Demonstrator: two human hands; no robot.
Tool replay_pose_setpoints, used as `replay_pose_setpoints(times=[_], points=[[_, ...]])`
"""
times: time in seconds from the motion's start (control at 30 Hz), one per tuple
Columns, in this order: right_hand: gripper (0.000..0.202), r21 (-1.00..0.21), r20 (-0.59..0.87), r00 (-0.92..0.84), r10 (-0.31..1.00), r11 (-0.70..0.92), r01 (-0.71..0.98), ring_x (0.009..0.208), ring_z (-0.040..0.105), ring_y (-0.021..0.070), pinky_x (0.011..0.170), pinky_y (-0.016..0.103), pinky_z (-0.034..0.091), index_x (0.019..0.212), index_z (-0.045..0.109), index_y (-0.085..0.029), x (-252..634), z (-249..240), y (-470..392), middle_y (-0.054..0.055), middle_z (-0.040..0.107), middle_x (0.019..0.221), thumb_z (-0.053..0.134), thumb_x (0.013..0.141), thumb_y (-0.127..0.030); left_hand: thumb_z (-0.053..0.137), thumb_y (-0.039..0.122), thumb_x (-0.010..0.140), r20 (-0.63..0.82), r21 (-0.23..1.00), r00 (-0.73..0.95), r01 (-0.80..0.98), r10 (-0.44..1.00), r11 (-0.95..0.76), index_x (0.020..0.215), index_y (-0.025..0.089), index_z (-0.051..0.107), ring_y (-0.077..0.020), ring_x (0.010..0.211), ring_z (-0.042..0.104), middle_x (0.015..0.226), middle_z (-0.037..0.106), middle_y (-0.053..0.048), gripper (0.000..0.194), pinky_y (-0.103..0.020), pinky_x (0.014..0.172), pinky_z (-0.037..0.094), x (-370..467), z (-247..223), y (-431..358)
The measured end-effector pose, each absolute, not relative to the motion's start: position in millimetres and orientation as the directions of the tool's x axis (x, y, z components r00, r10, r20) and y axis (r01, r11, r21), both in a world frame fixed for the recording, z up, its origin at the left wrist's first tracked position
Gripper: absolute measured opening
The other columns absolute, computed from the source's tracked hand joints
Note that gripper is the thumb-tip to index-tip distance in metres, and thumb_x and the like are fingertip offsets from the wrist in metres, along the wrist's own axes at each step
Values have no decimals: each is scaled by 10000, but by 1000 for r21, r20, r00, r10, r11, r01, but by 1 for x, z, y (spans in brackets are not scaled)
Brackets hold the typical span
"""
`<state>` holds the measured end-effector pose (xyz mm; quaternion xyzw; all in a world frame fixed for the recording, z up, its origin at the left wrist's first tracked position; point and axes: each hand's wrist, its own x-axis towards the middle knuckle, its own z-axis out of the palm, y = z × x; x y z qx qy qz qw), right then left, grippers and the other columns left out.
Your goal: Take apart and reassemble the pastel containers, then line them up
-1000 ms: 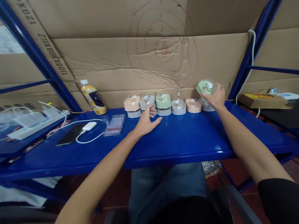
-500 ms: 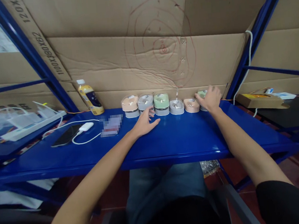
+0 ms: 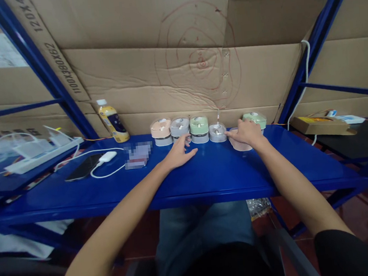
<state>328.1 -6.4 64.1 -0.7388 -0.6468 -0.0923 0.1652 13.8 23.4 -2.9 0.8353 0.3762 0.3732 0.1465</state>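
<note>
My right hand [image 3: 247,132] is closed over a small peach box with a clear lid [image 3: 241,146], which sits on the table a little in front of the row. Its fingers and palm hide most of the top. Just behind that hand is a green box [image 3: 256,118]. To its left a single grey box [image 3: 218,133] stands by the fingertips. My left hand [image 3: 179,152] rests on the table with fingers apart, holding nothing. It is in front of a grey-topped stack [image 3: 179,124], between a peach-topped stack [image 3: 160,128] and a green-topped stack [image 3: 199,125].
The blue table [image 3: 220,173] backs onto a cardboard wall [image 3: 116,75]. At left are a drink bottle [image 3: 114,123], a blurred-out flat item [image 3: 138,154], a phone [image 3: 84,167], a white charger [image 3: 107,156] with cable and a power strip [image 3: 42,156]. An open carton [image 3: 321,125] lies at right.
My right hand has moved left and nearer from the green box onto the peach box, which has come forward out of the row. My left hand has stayed in place.
</note>
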Motion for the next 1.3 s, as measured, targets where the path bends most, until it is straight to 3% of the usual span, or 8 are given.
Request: replay_pose_setpoints(times=[0.13, 0.23, 0.4, 0.57, 0.73, 0.93, 1.13, 1.3], points=[[863, -152, 122, 240, 963, -221, 963, 1197, 671, 546, 935, 694, 541, 1231, 727, -146, 323, 68, -11, 304, 717, 1251, 750, 701, -827, 709, 478, 876, 513, 528, 445, 511, 734, -678, 1414, 198, 472, -267, 1042, 661, 1259, 644, -133, 651, -447, 868, 589, 13, -4, 24], [857, -110, 117, 169, 979, -156, 982, 1169, 691, 538, 908, 665, 569, 1209, 733, -165, 321, 66, -14, 295, 727, 1228, 825, 619, -779, 733, 488, 864, 521, 536, 451, 488, 725, -689, 1416, 203, 486, -263, 1023, 662, 1258, 647, -134, 668, -444, 862, 584, 13, -4, 24], [906, -149, 74, -247, 966, 256, 955, 1156, 700, 498, 958, 604, 577, 1354, 658, -180, 302, 59, -30, 247, 673, 1343, 934, 571, -542, 913, 541, 697, 480, 625, 535, 347, 695, -699, 1492, 213, 474, -321, 1147, 667, 1318, 648, -173, 966, -521, 979, 572, 14, -2, 19], [953, -374, 244, -656, 714, 694, 615, 1320, 621, 374, 1116, 531, 516, 1547, 487, -224, 278, 58, -35, 159, 623, 1474, 862, 714, -496, 1000, 479, 588, 421, 677, 684, 201, 596, -708, 1593, 245, 391, -408, 1400, 571, 1535, 553, -210, 1198, -642, 1174, 453, 15, 2, 13], [929, -588, 287, -578, 764, 616, 524, 1281, 650, 333, 1139, 545, 501, 1543, 493, -232, 304, 63, -23, 140, 671, 1403, 865, 737, -507, 969, 496, 617, 370, 633, 691, 301, 621, -713, 1587, 221, 446, -407, 1376, 591, 1490, 607, -184, 1135, -632, 1169, 465, 12, 6, 12], [778, -668, 211, -380, 901, 416, 616, 1235, 685, 326, 1103, 531, 551, 1411, 621, -202, 347, 60, -6, 150, 722, 1304, 882, 734, -484, 793, 541, 833, 361, 504, 741, 356, 566, -787, 1134, 276, 819, -328, 1221, 681, 1305, 686, -99, 402, -555, 1141, 493, 12, 8, 11], [708, -660, 197, -282, 939, 340, 671, 1154, 727, 332, 1086, 546, 568, 1386, 633, -193, 358, 49, 9, 149, 748, 1255, 852, 770, -464, 671, 616, 914, 497, 519, 623, 344, 604, -783, 1022, 234, 832, -329, 1234, 655, 1312, 662, -121, 428, -539, 1135, 502, 10, 9, 18], [668, -643, 175, -275, 946, 321, 696, 1159, 726, 334, 1086, 542, 570, 1386, 633, -187, 357, 49, 9, 150, 740, 1265, 809, 808, -472, 544, 581, 982, 564, 561, 426, 430, 707, -707, 966, 205, 813, -316, 1078, 684, 1083, 700, -122, 462, -548, 1050, 543, -9, 17, 33]])
